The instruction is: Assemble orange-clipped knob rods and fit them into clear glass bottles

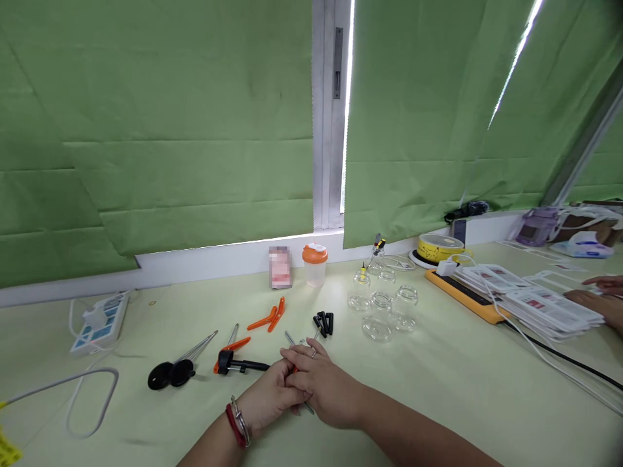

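Observation:
Close together at the lower middle of the table, my right hand (327, 383) overlaps my left hand (267, 397). Both have bent fingers, and a small orange bit shows between them; most of what they hold is hidden. A thin metal rod (308, 408) sticks out below the fingers, and rod ends show just beyond them. Left of my hands lies a black part with a handle (246, 365), touching an orange lever (237, 344). Two black discs with metal rods (181, 373) lie farther left. Beyond my hands are orange levers (276, 315) and several small black sleeves (323, 323).
Several clear glass jars (377, 324) stand to the right, screwdrivers (376, 245) behind them. An orange-lidded cup (315, 266) stands at the back. A power strip (102, 324) lies left, an orange-black strip (462, 295) right, beside stacked cards (549, 308) and another person's hand (591, 305).

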Motion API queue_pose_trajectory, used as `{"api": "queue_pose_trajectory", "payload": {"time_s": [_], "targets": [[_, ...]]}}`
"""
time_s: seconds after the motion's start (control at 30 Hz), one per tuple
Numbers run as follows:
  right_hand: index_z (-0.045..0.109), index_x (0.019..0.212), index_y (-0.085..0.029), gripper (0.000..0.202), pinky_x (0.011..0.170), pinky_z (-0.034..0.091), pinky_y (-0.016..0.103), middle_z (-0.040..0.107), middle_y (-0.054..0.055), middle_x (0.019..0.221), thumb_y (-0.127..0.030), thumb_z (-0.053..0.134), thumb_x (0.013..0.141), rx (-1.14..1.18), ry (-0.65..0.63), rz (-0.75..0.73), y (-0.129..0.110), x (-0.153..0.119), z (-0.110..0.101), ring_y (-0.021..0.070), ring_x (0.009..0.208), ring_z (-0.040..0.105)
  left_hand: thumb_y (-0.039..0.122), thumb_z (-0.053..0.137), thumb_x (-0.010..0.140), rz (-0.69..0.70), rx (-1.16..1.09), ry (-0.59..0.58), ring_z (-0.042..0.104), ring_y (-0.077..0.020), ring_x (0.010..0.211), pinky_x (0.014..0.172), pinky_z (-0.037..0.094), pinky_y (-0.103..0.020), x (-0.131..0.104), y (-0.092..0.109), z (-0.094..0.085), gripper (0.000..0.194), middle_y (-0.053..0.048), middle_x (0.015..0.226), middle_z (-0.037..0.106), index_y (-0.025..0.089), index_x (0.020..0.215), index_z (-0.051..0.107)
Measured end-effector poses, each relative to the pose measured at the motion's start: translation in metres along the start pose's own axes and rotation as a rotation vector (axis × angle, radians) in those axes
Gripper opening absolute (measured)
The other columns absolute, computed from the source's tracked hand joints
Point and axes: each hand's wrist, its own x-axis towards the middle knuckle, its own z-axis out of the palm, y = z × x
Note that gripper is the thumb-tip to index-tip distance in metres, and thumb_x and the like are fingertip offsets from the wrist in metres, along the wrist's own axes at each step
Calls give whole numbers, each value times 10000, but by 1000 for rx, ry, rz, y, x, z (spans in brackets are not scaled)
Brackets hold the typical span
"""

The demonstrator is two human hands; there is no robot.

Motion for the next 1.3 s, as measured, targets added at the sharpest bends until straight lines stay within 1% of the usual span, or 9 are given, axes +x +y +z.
{"api": "queue_pose_trajectory", "payload": {"time_s": [0.1, 0.3, 0.5, 0.6, 0.7, 0.77, 0.9, 1.17, 1.3], "targets": [[633, 1073, -250, 329, 1120, 70, 469, 336, 42, 1467, -145, 540, 776, -16, -4, -14, 1, 0, 0, 245, 1350, 270, 119, 713, 634, -11, 15, 34, 555, -134, 654, 518, 396, -202, 1, -2, 2, 493, -10, 782, 639, 183, 1106, 586], [591, 1148, -243, 317, 1120, 118, 453, 371, 52, 1448, -208, 489, 851, -57, 66, -57, 7, -1, 4, 231, 1331, 301, 152, 699, 655, -22, 7, 30, 595, -169, 707, 535, 414, -231, 2, 3, 3, 404, -52, 814, 660, 148, 1047, 602], [582, 1146, -232, 309, 1054, 291, 433, 537, 77, 1302, -342, 543, 860, -90, 287, -132, 25, 1, 1, 231, 1189, 452, 226, 749, 663, 8, -120, 28, 569, -146, 666, 565, 439, -261, 1, 6, 0, 268, -34, 767, 616, 142, 884, 622], [606, 1070, -208, 366, 997, 367, 425, 603, 108, 1194, -421, 654, 776, -28, 436, -64, 43, 0, -5, 245, 1115, 509, 255, 753, 675, 21, -160, 81, 550, -133, 657, 571, 447, -262, 1, 6, -2, 230, -17, 754, 581, 142, 819, 614], [578, 1122, -197, 270, 995, 383, 405, 574, 99, 1226, -295, 507, 881, 26, 534, 134, 65, -2, -9, 220, 1155, 484, 258, 748, 685, 25, -189, 135, 561, -140, 682, 587, 460, -265, 2, 5, -5, 210, -12, 757, 570, 147, 802, 612], [539, 1206, -189, 333, 1016, 366, 410, 547, 97, 1267, -208, 394, 907, 30, 529, 306, 80, -4, -10, 214, 1184, 465, 252, 748, 685, 11, -213, 175, 567, -145, 703, 605, 474, -272, 2, 5, -6, 204, -15, 772, 573, 154, 801, 612], [504, 1285, -168, 411, 1038, 329, 414, 443, 117, 1382, -183, 375, 895, -25, 331, 510, 102, -6, -7, 254, 1263, 397, 245, 746, 690, 9, -244, 239, 566, -144, 723, 634, 502, -283, 4, 6, -7, 196, -20, 797, 572, 159, 807, 615], [497, 1295, -200, 402, 1003, 318, 432, 385, 152, 1414, -212, 361, 917, -198, 162, 580, 105, -6, -4, 298, 1269, 391, 235, 731, 716, 103, -341, 378, 552, -133, 755, 650, 528, -268, 5, 11, -12, 171, -27, 831, 574, 158, 814, 615], [536, 1238, -162, 370, 950, 359, 378, 480, 154, 1322, -203, 335, 931, -296, 157, 623, 101, -4, -6, 273, 1195, 458, 226, 722, 726, 151, -379, 411, 556, -139, 771, 651, 543, -276, 5, 12, -15, 168, -36, 838, 587, 155, 826, 607]]}}
